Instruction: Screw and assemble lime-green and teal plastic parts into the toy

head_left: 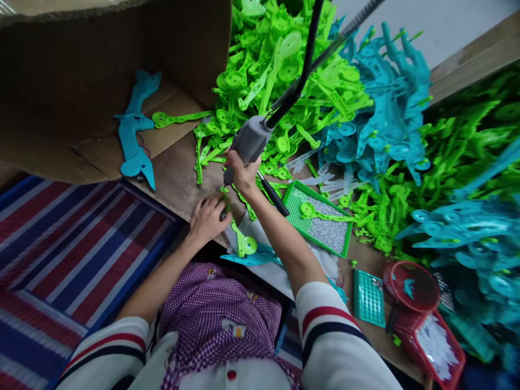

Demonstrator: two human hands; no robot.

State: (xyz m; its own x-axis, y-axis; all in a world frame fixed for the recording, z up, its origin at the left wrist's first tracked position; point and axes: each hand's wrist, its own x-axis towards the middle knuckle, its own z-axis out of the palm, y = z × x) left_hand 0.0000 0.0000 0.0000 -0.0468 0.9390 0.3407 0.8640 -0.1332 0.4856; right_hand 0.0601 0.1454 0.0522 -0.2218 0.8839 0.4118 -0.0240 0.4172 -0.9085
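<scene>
My right hand is wrapped round a grey power screwdriver that hangs on a black cable. Its tip points down at a small green part beside my left hand. The left hand is low on the table's edge, its fingers curled over a piece that they mostly hide. Just right of that hand lies a green part with a round cup, over a blue piece. A green tray of small metal screws sits to the right, a green lever across it.
Green parts and blue parts are heaped at the back. A cardboard box stands at the left, a blue assembly near its edge. Right front: a teal tray, a red bowl and a red basket.
</scene>
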